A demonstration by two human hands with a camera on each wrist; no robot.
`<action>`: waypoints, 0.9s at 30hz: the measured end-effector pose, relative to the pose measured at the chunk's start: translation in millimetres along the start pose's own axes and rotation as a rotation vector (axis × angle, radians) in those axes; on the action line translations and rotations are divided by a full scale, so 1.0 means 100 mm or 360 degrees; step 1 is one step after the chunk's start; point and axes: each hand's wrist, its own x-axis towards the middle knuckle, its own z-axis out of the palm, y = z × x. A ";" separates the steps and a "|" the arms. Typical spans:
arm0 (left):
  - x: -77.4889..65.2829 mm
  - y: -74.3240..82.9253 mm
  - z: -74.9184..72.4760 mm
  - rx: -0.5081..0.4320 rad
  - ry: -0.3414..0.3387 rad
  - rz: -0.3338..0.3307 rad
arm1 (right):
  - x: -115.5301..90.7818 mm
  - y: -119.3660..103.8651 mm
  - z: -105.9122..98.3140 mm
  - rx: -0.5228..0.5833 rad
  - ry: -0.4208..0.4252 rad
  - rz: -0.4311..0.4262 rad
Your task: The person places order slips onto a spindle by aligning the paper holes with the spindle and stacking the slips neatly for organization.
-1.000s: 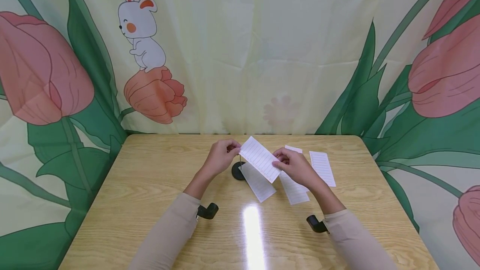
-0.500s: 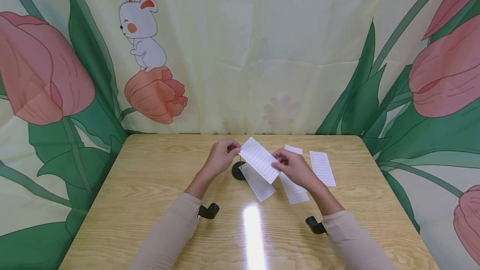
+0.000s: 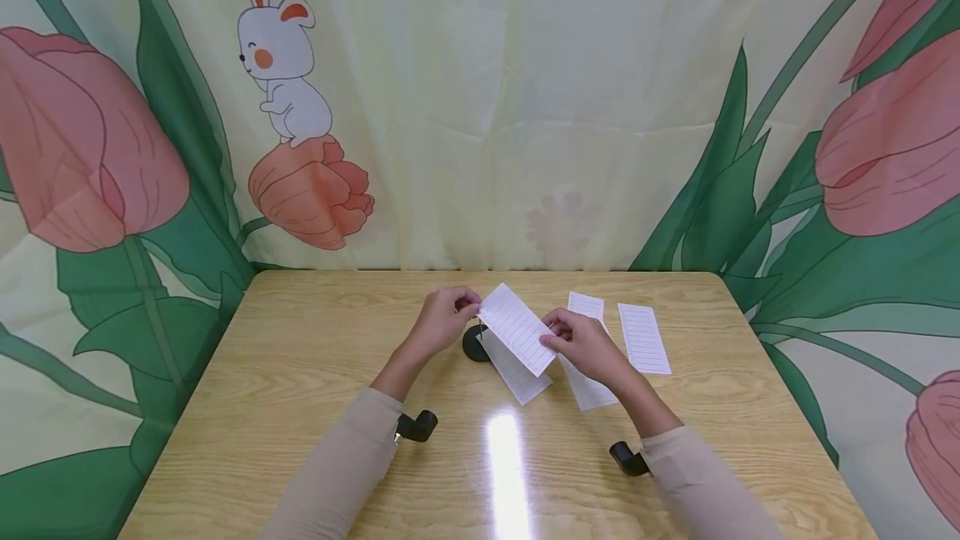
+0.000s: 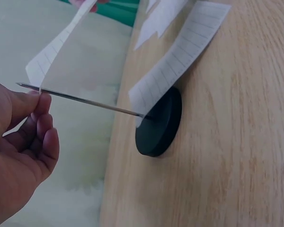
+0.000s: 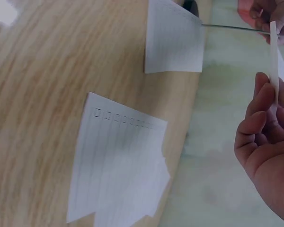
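Two hands share one lined paper sheet (image 3: pixel 517 327), which slants in the air above the bench (image 3: pixel 300 440). The left hand (image 3: pixel 446 319) has thumb and fingers pinched together on one corner, right at a thin metal spike (image 4: pixel 94 103); the spike seems to pass through that corner just below its tip, though fingers partly cover the spot. The right hand (image 3: pixel 587 343) pinches the sheet toward its far end. Below, a lower sheet (image 4: pixel 180 54) meets the spike near its round black base (image 4: pixel 161 131) and slopes away from it. Overlapping sheets (image 3: pixel 588 390) lie on the bench beneath the right hand, and a lone sheet (image 3: pixel 645 340) rests beside them. The held paper looks very light and limp, likely to buckle if pushed from one edge and to tear at a pierced corner. A flat pinch close beside the spike, with fingertips clear of its sharp end, should suit it best, while a gentle hold opposite stops it sagging.
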 end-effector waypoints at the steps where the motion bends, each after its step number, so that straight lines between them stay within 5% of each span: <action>1: 0.00 -0.02 0.01 -0.0003 -0.0008 -0.0005 | -0.01 0.01 0.01 -0.0011 -0.0005 0.0002; 27: 0.03 -0.40 0.28 0.0040 -0.0100 -0.0046 | -0.08 0.20 0.35 -0.0140 -0.0021 0.0168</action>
